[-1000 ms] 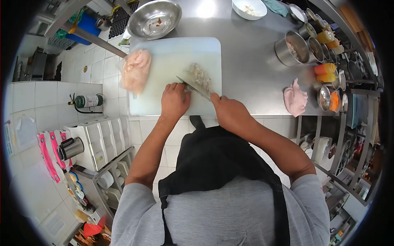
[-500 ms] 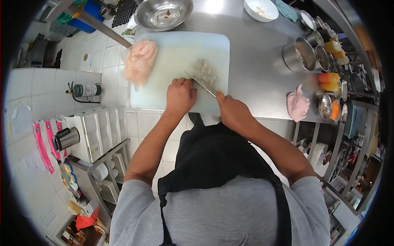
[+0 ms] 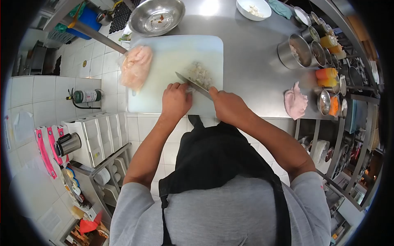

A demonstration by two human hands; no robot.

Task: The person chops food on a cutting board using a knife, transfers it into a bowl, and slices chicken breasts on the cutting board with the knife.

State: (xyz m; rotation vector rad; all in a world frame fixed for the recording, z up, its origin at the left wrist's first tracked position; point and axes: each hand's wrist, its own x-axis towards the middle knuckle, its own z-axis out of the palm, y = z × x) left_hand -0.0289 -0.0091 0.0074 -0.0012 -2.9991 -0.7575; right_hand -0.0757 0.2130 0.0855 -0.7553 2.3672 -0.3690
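Observation:
My right hand (image 3: 229, 104) is wrapped round the handle of a kitchen knife (image 3: 192, 83), whose blade points up and left over the white cutting board (image 3: 168, 51). My left hand (image 3: 176, 99) rests on the board's near part with its fingers curled, close beside the blade. Whatever lies under those fingertips is hidden. Just beyond the blade is a small heap of pale chopped pieces (image 3: 200, 73), too small to name surely. Along the board's left edge lies a large lump of pale pink raw meat (image 3: 137, 67), apparently chicken, in what looks like clear plastic.
A steel colander (image 3: 158, 18) and a white bowl (image 3: 253, 9) stand beyond the board on the steel table (image 3: 250, 53). To the right are a pink cloth (image 3: 295, 101), a steel pot (image 3: 293, 52), sauce bottles (image 3: 327, 77) and several small containers. A metal post (image 3: 96, 35) rises at the left.
The knife's blade has turned to show more of its flat side, and my right hand has shifted slightly left. My left hand stays curled beside it. The whole view has shifted a little.

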